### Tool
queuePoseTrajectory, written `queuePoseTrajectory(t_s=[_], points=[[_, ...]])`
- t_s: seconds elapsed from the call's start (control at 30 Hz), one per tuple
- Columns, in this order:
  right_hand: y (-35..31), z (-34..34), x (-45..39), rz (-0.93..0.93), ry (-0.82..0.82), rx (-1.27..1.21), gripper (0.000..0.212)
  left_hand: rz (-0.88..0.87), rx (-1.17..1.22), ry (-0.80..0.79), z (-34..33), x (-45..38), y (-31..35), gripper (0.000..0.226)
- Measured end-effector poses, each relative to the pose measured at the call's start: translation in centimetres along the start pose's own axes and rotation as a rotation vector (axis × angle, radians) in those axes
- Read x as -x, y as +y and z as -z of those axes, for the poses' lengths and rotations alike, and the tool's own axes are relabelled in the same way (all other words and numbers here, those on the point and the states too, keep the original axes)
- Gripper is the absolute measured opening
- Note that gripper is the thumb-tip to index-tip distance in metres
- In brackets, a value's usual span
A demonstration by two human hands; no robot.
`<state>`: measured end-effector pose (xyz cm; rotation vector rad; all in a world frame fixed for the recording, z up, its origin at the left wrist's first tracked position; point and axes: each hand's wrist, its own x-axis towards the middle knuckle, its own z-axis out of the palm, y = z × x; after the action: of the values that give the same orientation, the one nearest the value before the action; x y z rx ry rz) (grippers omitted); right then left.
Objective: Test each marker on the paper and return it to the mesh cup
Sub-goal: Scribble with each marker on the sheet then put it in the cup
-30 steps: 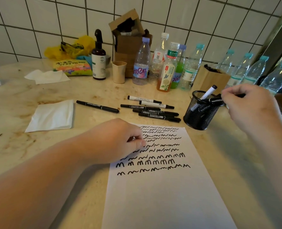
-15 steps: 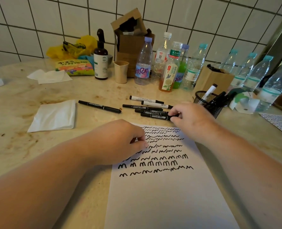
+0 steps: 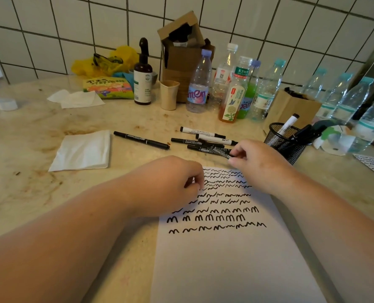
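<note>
Right now the right hand (image 3: 258,162) pinches a black marker (image 3: 220,150) between thumb and fingertips, at the near end of a small bunch of markers (image 3: 205,138) lying on the counter (image 3: 28,193) just beyond the far edge of the paper (image 3: 236,259). The marker is blurred, so I cannot tell whether it is off the counter or touching it. The left hand (image 3: 170,184) rests on the left edge of the paper with its fingers curled under, knuckles up, holding nothing that shows. Rows of black squiggles (image 3: 221,206) cover the upper half of the sheet; the lower half is blank. The mesh cup (image 3: 286,141) stands at the right, just behind the right hand, with several markers in it, one white with a dark cap. One more black marker (image 3: 141,139) lies apart to the left, beside a folded napkin (image 3: 83,150). Bottles (image 3: 234,88) and a cardboard box (image 3: 181,53) stand along the tiled wall at the counter's far edge.
</note>
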<state>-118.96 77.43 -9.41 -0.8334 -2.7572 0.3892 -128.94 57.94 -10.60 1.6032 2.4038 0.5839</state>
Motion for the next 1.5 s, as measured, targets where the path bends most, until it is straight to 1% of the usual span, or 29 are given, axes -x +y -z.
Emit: queuePoseTrajectory(t_s=[0.03,0.1,0.17,0.3,0.37,0.43,0.5,0.57,0.63,0.7,0.73,0.77,0.83,0.87,0.9,0.93,0.97,1.0,1.03,1.07,1.1,1.13,1.2,1.27,1.33,1.5], points=[[-0.5,0.4,0.8,0.002,-0.031,-0.147,0.007,0.009,0.028,0.011,0.0,-0.1,0.0,0.017],[-1.3,0.7,2.4,0.017,-0.142,-0.423,0.012,0.019,0.053,0.032,-0.1,-0.2,-0.1,0.018],[-1.7,0.4,3.7,0.029,-0.211,-0.623,0.014,0.005,0.064,0.055,-0.2,-0.2,0.1,0.022],[-1.8,-0.3,5.4,0.016,-0.209,-0.996,0.007,-0.026,0.121,0.027,0.1,0.1,0.6,0.029],[-1.6,-0.6,5.6,0.040,-0.191,-1.092,0.006,-0.045,0.102,0.020,0.2,0.2,0.7,0.027],[-1.5,-1.0,5.8,0.079,-0.193,-1.150,0.002,-0.046,0.081,0.031,0.4,0.3,0.9,0.020],[-1.2,-1.2,5.9,0.103,-0.205,-1.246,0.013,-0.022,0.108,0.047,0.6,0.3,1.0,0.018],[-1.1,-0.8,6.0,0.130,-0.211,-1.317,0.018,-0.025,0.147,0.017,0.9,0.5,1.2,0.027],[-0.9,-0.4,6.2,0.217,-0.229,-1.333,0.017,-0.086,0.220,-0.079,1.1,0.8,1.4,0.033],[-0.9,-0.1,6.4,0.314,-0.276,-1.332,0.010,-0.151,0.321,-0.200,1.3,1.0,1.3,0.038],[-0.8,-0.1,6.5,0.350,-0.292,-1.340,0.011,-0.174,0.379,-0.264,1.5,1.1,1.0,0.038],[-0.7,0.1,6.5,0.371,-0.294,-1.365,0.012,-0.194,0.437,-0.328,1.7,1.3,0.6,0.036],[-0.1,0.5,6.5,0.372,-0.225,-1.454,0.011,-0.199,0.557,-0.420,2.3,1.6,-0.3,0.034],[0.4,0.7,6.3,0.364,-0.179,-1.474,0.012,-0.176,0.627,-0.414,2.6,1.7,-0.7,0.034],[0.8,0.9,6.2,0.349,-0.146,-1.467,0.012,-0.132,0.696,-0.365,2.9,1.6,-1.0,0.036],[1.0,0.9,6.2,0.327,-0.127,-1.439,0.013,-0.083,0.730,-0.279,3.0,1.4,-1.1,0.039],[1.0,0.8,6.2,0.302,-0.124,-1.389,0.013,-0.038,0.683,-0.168,2.8,1.1,-1.2,0.039],[0.9,0.7,6.3,0.282,-0.132,-1.322,0.011,0.001,0.552,-0.061,2.6,0.7,-1.1,0.038],[0.4,0.7,6.5,0.262,-0.147,-1.251,0.009,0.030,0.373,0.014,2.2,0.3,-1.0,0.035],[-0.2,0.9,6.7,0.243,-0.159,-1.186,0.008,0.046,0.202,0.047,1.7,0.1,-0.9,0.031],[-0.8,1.2,6.9,0.224,-0.169,-1.123,0.012,0.055,0.075,0.050,1.2,-0.1,-1.0,0.026],[-1.3,1.8,7.2,0.216,-0.181,-1.049,0.017,0.066,0.007,0.036,0.9,-0.1,-1.0,0.020],[-2.3,2.8,7.9,0.222,-0.221,-0.878,0.023,0.082,-0.050,0.007,0.6,0.0,-1.0,0.013],[-3.2,2.9,8.9,0.219,-0.253,-0.796,0.016,0.081,-0.068,0.006,0.6,0.0,-1.1,0.011],[-3.9,2.0,10.0,0.182,-0.256,-0.842,0.008,0.070,-0.080,0.012,0.6,0.0,-1.0,0.011],[-4.4,-1.5,11.5,0.058,-0.218,-1.014,0.010,0.042,-0.075,-0.006,0.5,-0.1,-1.3,0.018]])
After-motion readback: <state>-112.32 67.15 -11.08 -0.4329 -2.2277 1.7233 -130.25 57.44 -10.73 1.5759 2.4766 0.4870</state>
